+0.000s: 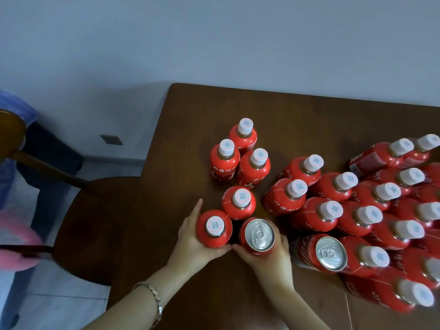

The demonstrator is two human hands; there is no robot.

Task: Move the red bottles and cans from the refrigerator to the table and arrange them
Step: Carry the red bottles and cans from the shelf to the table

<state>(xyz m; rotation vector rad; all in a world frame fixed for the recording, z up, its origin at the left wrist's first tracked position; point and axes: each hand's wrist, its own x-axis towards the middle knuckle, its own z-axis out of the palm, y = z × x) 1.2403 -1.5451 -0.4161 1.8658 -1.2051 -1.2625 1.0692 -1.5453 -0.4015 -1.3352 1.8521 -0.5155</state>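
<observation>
Two drinks in hand, crowded table: knock-over risk

Your left hand (190,236) wraps a bottle (214,228) from its left side, fingers curled round the body. Your right hand (273,253) curls round a can (258,235) from the right. Bottle and can sit just beside each other at the near-left of the table (190,110), your thumbs almost meeting below them. Can't tell if the bases are down or slightly lifted.

Likely risks:
- A third bottle (239,202) stands right behind your pair, touching or nearly so. Push forward and you shove it toward the trio (238,158) further back. These look tall and narrow, so they could go over like dominoes.
- Swing your right wrist outward and you could clip the second can (329,253) and the tight pack (357,210) on the right. One bump there probably spreads.
- If they're fridge-cold they may be wet, so a side grip could slip.
- Let go unevenly and the bottle may tip left toward the edge, with the chair (90,222) below.
</observation>
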